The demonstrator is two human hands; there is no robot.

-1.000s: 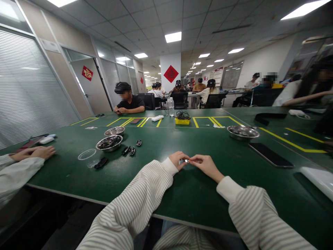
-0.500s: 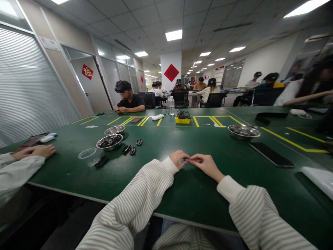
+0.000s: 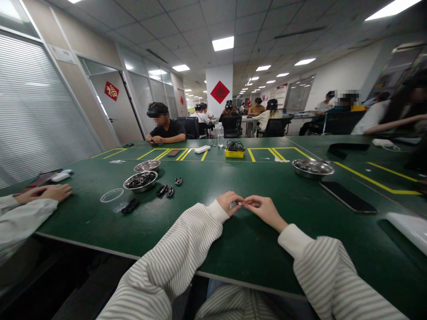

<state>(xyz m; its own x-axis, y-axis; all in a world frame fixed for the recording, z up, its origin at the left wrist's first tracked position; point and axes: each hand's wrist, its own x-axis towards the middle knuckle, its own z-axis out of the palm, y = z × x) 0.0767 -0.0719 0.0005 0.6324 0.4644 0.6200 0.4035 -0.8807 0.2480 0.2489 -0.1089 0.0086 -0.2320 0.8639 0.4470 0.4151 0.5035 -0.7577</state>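
Head view, only 1 here. Left hand [image 3: 230, 203]: thumb and fingers pinching a small light-and-dark part [image 3: 239, 204], right over the green table [image 3: 187, 235], near its front edge. Right hand [image 3: 266, 210]: fingertips pinched together at the part's right end, on an orange bit [image 3: 243, 203]. Can't tell if the orange bit is separate or attached. Part sits between the 2 hands, mostly covered by fingers; exact shape too small to read.

Handling, my guess: very light, stiff body, probably hard plastic with maybe some metal. Smooth faces might slip, so dry fingertips, small force. Orange bit could be thin and the weak spot; don't bend it. Best hold: body by its side edges in the left pinch, right fingertips only at the orange end, pull or press straight.

Around: 3 small black pieces [image 3: 170, 192] lie on the table left of the hands, just beside 2 metal bowls [image 3: 140, 190]; the nearer bowl has dark parts in it. Phone [image 3: 348, 197] lies flat to the right, near another metal bowl [image 3: 312, 176]. Both are well apart from the part.
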